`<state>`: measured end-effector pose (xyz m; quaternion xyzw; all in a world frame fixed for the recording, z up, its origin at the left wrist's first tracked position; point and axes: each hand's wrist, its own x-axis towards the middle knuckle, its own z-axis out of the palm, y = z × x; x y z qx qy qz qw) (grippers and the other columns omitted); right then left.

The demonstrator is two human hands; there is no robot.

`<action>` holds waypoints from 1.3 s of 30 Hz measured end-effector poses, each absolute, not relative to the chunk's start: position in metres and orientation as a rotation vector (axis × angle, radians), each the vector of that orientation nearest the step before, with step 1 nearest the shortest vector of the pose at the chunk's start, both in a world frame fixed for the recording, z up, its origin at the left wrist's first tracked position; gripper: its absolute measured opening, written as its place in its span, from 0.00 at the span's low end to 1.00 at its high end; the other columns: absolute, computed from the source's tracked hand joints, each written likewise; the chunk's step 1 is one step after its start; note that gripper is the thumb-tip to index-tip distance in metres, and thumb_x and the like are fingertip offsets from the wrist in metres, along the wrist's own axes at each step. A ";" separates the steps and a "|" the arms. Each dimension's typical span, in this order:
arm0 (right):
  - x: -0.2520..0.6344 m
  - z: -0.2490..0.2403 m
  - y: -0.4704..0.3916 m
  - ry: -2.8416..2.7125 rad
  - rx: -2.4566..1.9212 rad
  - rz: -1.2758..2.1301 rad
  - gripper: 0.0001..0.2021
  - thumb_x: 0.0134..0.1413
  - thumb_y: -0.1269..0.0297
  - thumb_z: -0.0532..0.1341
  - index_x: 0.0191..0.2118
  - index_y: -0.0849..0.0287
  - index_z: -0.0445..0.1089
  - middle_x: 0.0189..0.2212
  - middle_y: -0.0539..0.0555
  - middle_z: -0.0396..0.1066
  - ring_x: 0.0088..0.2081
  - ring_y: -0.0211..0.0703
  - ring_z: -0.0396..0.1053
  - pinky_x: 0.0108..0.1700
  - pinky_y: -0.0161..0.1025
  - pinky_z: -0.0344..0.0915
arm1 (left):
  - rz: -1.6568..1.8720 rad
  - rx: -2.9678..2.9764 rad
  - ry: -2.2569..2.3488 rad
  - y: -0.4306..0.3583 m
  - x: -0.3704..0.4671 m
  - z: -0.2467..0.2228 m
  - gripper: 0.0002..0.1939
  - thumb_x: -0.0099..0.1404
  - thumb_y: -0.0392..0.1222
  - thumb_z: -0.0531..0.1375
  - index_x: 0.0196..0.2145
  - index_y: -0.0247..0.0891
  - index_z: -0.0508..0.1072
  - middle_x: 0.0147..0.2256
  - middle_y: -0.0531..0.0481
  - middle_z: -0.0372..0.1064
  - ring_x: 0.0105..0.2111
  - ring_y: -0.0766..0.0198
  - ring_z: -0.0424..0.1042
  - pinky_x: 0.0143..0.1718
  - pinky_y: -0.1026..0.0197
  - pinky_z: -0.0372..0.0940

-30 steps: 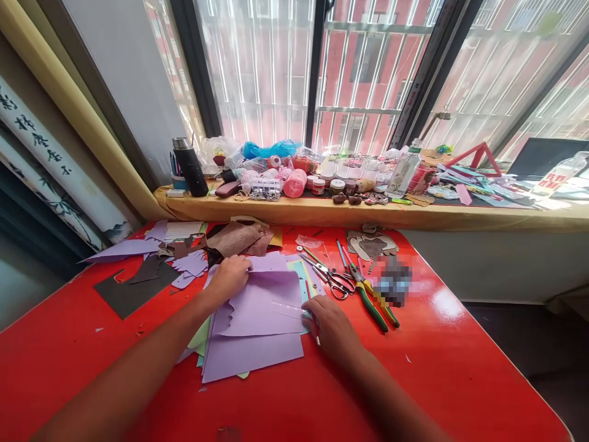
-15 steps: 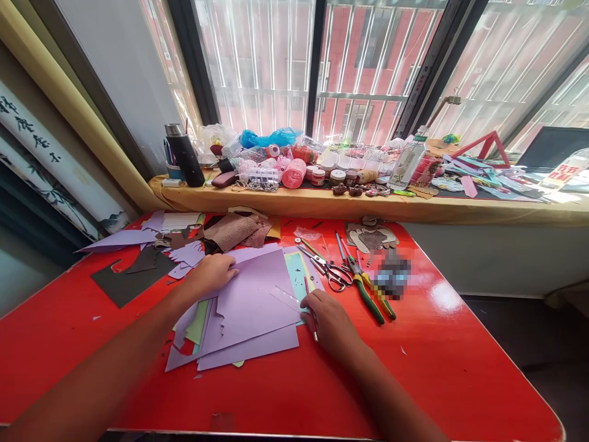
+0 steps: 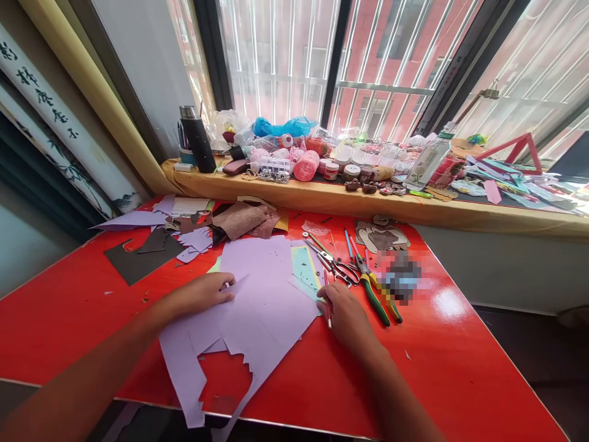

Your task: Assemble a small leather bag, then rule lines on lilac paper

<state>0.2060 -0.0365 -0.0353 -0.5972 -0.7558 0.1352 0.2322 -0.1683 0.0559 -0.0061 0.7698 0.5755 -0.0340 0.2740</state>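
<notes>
Large purple sheets (image 3: pixel 271 288) with ragged cut-outs lie on the red table, one strip reaching over its front edge. My left hand (image 3: pixel 209 293) pinches the edge of a purple sheet at the left of the pile. On the right, my right hand (image 3: pixel 345 310) is closed around a red pencil (image 3: pixel 328 310) and touches a clear ruler (image 3: pixel 304 287). Beneath the ruler is a light-blue sheet with a yellow border (image 3: pixel 304 267). Scissors (image 3: pixel 338 265) and green-yellow pliers (image 3: pixel 375 301) lie just beyond my right hand.
Brown leather pieces (image 3: pixel 243 218), a dark grey sheet (image 3: pixel 138 261) and purple scraps (image 3: pixel 196 240) lie at the back left. On the window ledge (image 3: pixel 276 190) stand a black flask (image 3: pixel 197 141), yarn, small jars and a clear bottle (image 3: pixel 427 158).
My left hand has moved down and pulled the purple sheets toward the front edge, turning them and exposing their cut-outs. The camera view has shifted slightly. My right hand still holds the pencil.
</notes>
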 end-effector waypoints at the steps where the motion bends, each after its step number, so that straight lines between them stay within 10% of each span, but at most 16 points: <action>1: 0.207 -0.036 -0.037 -2.080 -1.644 0.366 0.06 0.66 0.74 0.63 0.44 0.57 0.74 0.41 0.58 0.76 0.43 0.54 0.72 0.46 0.47 0.69 | -0.082 2.072 1.565 0.053 -0.169 -0.006 0.17 0.64 0.54 0.59 0.45 0.43 0.77 0.42 0.45 0.80 0.42 0.50 0.79 0.37 0.58 0.69; 7: 0.207 -0.035 -0.037 -2.095 -1.649 0.367 0.06 0.66 0.75 0.63 0.43 0.56 0.74 0.41 0.58 0.75 0.43 0.54 0.73 0.45 0.46 0.69 | 0.155 2.295 1.693 0.036 -0.148 0.003 0.17 0.72 0.45 0.53 0.55 0.39 0.72 0.53 0.37 0.74 0.57 0.40 0.69 0.56 0.42 0.65; 14: 0.207 -0.032 -0.037 -2.083 -1.655 0.425 0.06 0.66 0.74 0.65 0.43 0.57 0.73 0.41 0.57 0.74 0.43 0.53 0.72 0.45 0.46 0.69 | 0.252 2.628 1.165 0.043 -0.043 0.003 0.14 0.71 0.36 0.61 0.53 0.41 0.75 0.52 0.42 0.73 0.55 0.49 0.69 0.60 0.47 0.65; 32: 0.215 -0.020 -0.039 -1.886 -1.458 0.510 0.10 0.67 0.73 0.55 0.37 0.57 0.72 0.32 0.53 0.72 0.33 0.44 0.66 0.36 0.39 0.62 | 0.292 2.437 1.071 0.077 -0.009 0.018 0.03 0.68 0.39 0.61 0.41 0.42 0.74 0.39 0.50 0.76 0.38 0.57 0.75 0.40 0.58 0.69; 39: 0.215 -0.013 -0.038 -1.619 -1.374 0.581 0.08 0.69 0.61 0.59 0.38 0.56 0.73 0.33 0.54 0.75 0.33 0.45 0.68 0.37 0.40 0.67 | 0.487 2.585 0.916 0.012 -0.095 0.023 0.16 0.75 0.43 0.59 0.58 0.45 0.74 0.60 0.43 0.75 0.63 0.51 0.71 0.64 0.47 0.67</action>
